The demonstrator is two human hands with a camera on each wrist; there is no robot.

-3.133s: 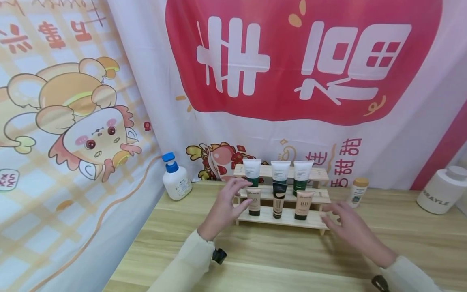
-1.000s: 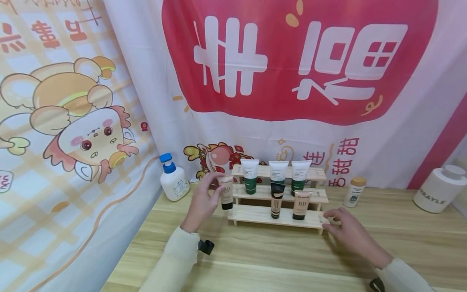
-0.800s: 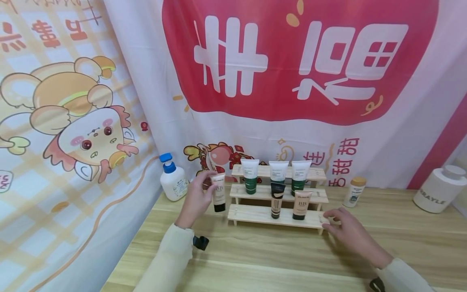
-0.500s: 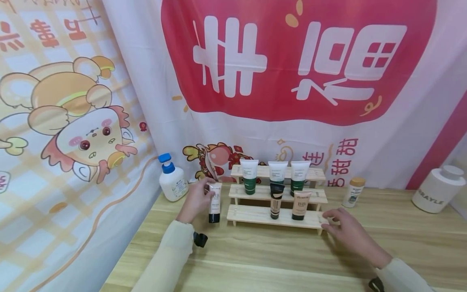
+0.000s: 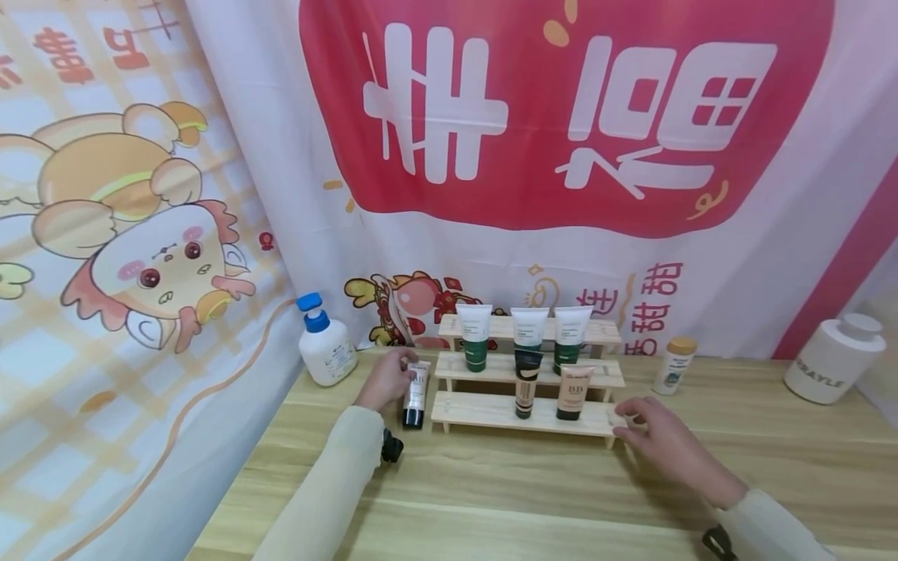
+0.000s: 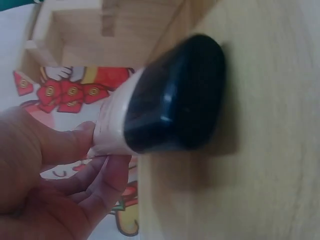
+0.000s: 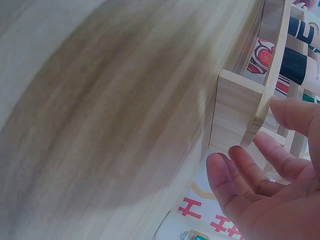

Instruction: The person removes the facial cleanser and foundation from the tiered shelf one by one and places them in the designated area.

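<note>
A pinkish BB cream tube [image 5: 415, 396] with a black cap stands tilted at the table, left of the wooden display rack [image 5: 484, 413]. My left hand [image 5: 384, 380] pinches its upper part between thumb and fingers; in the left wrist view the black cap [image 6: 175, 95] is close to the tabletop. My right hand [image 5: 659, 436] has thumb and index finger around the right end of the rack's lowest shelf, the other fingers loosely bent. On that shelf stand a dark slim tube [image 5: 526, 386] and another BB cream tube [image 5: 574, 393]. White-and-green tubes [image 5: 474, 335] stand higher up.
A white pump bottle [image 5: 328, 351] with a blue top stands at the left. Right of the rack are a small bottle with a yellow cap [image 5: 676, 366] and a large white jar [image 5: 835, 362]. Printed cloth [image 5: 245, 156] hangs behind and at the left.
My left hand has taken the BB cream tube from the left of the bottom shelf, moved it left and lowered it to the table. My right hand has moved in to the rack's right end.
</note>
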